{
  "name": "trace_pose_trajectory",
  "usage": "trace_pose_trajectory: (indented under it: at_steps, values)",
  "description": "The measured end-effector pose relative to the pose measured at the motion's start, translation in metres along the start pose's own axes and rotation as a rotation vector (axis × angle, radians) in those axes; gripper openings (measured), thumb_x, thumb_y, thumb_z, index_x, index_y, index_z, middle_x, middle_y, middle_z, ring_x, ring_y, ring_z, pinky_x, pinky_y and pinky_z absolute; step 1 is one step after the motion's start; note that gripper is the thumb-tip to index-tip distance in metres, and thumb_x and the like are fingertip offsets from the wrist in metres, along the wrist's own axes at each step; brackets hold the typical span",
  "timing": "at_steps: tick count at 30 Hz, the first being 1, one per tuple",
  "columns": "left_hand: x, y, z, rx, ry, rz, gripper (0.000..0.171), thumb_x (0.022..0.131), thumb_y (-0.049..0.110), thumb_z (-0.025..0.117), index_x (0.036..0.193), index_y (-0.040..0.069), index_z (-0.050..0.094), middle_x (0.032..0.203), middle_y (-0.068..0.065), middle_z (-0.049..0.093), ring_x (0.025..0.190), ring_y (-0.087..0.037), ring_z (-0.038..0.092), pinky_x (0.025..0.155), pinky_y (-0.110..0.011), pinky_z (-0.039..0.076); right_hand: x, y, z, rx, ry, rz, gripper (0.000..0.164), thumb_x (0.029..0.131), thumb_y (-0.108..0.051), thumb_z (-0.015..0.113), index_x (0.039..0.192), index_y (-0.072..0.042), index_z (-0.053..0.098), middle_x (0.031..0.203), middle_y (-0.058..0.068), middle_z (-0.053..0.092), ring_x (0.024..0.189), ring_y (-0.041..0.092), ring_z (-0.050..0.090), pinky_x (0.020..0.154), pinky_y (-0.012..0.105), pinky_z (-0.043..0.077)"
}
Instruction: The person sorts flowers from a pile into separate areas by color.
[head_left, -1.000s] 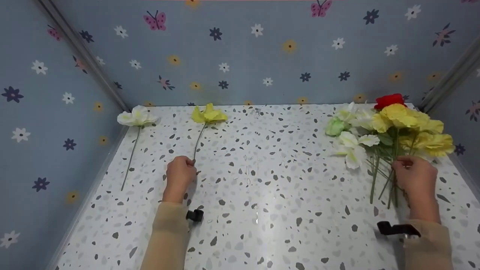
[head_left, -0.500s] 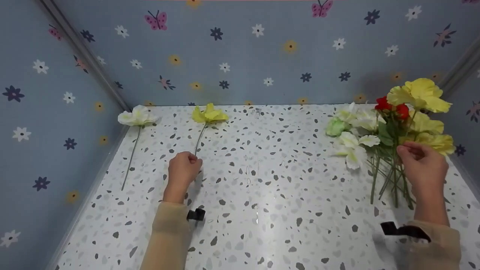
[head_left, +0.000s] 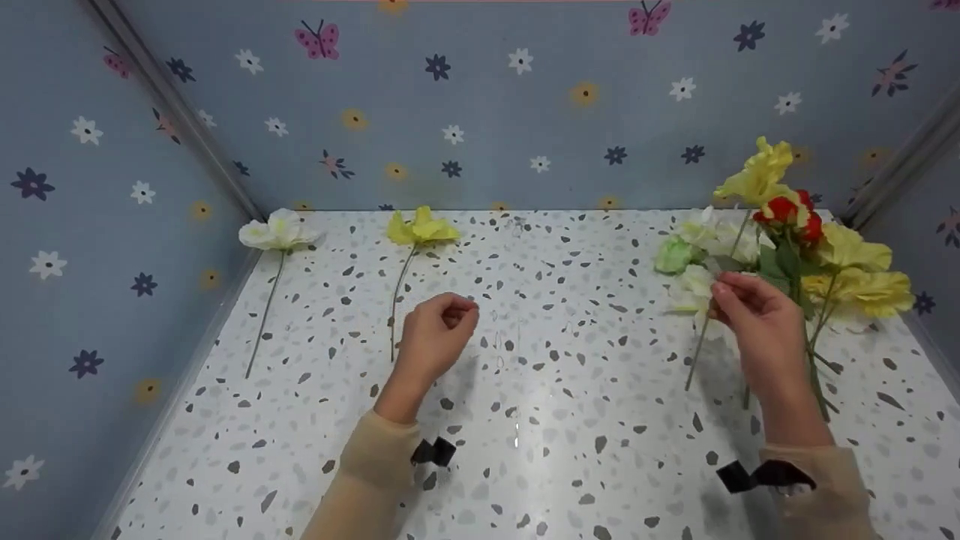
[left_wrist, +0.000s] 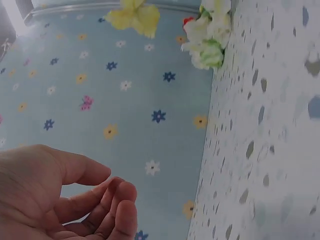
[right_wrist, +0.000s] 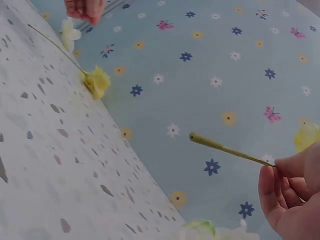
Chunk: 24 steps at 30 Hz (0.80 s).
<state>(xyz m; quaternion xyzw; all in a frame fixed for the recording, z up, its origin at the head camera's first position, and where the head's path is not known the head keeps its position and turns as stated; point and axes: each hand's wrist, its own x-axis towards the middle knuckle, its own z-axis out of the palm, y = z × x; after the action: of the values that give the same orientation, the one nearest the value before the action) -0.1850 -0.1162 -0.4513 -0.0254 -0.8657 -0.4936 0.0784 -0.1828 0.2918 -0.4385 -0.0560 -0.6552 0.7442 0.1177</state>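
My right hand (head_left: 761, 315) pinches the thin green stem of a yellow artificial flower (head_left: 757, 176) between thumb and fingertips. The bloom rises above the hand, and the stem's lower end (right_wrist: 215, 145) sticks out past the fingers in the right wrist view. Loosely bent, the fingers of my left hand (head_left: 439, 334) hold nothing; the thumb is close to the fingertips in the left wrist view. Just left of that hand, another yellow flower (head_left: 421, 227) lies on the speckled table, its stem pointing toward me. A white flower (head_left: 279, 231) lies farther left, stem also toward me.
On the right lies a bunch with yellow flowers (head_left: 862, 289), red blooms (head_left: 810, 217), white petals (head_left: 697, 281) and a pale green bloom (head_left: 673, 255). A patterned back wall (head_left: 517, 112) and side walls enclose the white speckled table (head_left: 540, 420).
My right hand has lifted a yellow flower from the bunch and carried it left. The left hand has let go of the other yellow flower's stem and moved right.
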Motion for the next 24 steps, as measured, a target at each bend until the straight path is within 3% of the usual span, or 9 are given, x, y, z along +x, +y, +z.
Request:
trace_pose_trajectory:
  at_steps: [6,14,19,24]
  values:
    - [-0.017,0.020,0.030,-0.120,-0.102,0.031,0.007,0.094,0.017,0.068,0.098,0.014,0.074,0.084,0.004,0.068,0.075,-0.014,0.065,0.067,-0.030,0.055,-0.013,0.017,0.034,0.006,-0.117,0.007,0.038,0.093,-0.014,0.074,0.123,0.007,0.064,0.103,0.010,0.068,0.087,0.019,0.065,0.076,0.025,0.059]
    - [-0.044,0.039,0.064,-0.240,-0.308,0.033,0.012,0.097,0.019,0.065,0.104,0.015,0.074,0.087,0.002,0.072,0.073,-0.011,0.068,0.063,-0.028,0.055,-0.039,0.030,0.076,-0.024,-0.225,0.028,0.038,0.094,-0.020,0.073,0.123,0.003,0.065,0.104,0.015,0.065,0.087,0.020,0.064,0.078,0.031,0.059]
    - [-0.058,0.048,0.079,-0.288,-0.427,-0.003,0.013,0.098,0.021,0.066,0.105,0.015,0.074,0.086,0.006,0.072,0.073,-0.010,0.070,0.063,-0.028,0.056,-0.051,0.034,0.090,0.025,-0.275,0.067,0.036,0.095,-0.018,0.072,0.123,0.004,0.063,0.108,0.014,0.065,0.088,0.019,0.064,0.079,0.031,0.059]
    - [-0.067,0.053,0.086,-0.311,-0.482,0.011,0.014,0.099,0.018,0.065,0.106,0.011,0.074,0.086,0.006,0.073,0.072,-0.012,0.070,0.064,-0.027,0.057,-0.055,0.036,0.095,0.108,-0.299,0.074,0.035,0.096,-0.010,0.069,0.124,0.009,0.061,0.107,0.016,0.065,0.089,0.019,0.063,0.078,0.030,0.059]
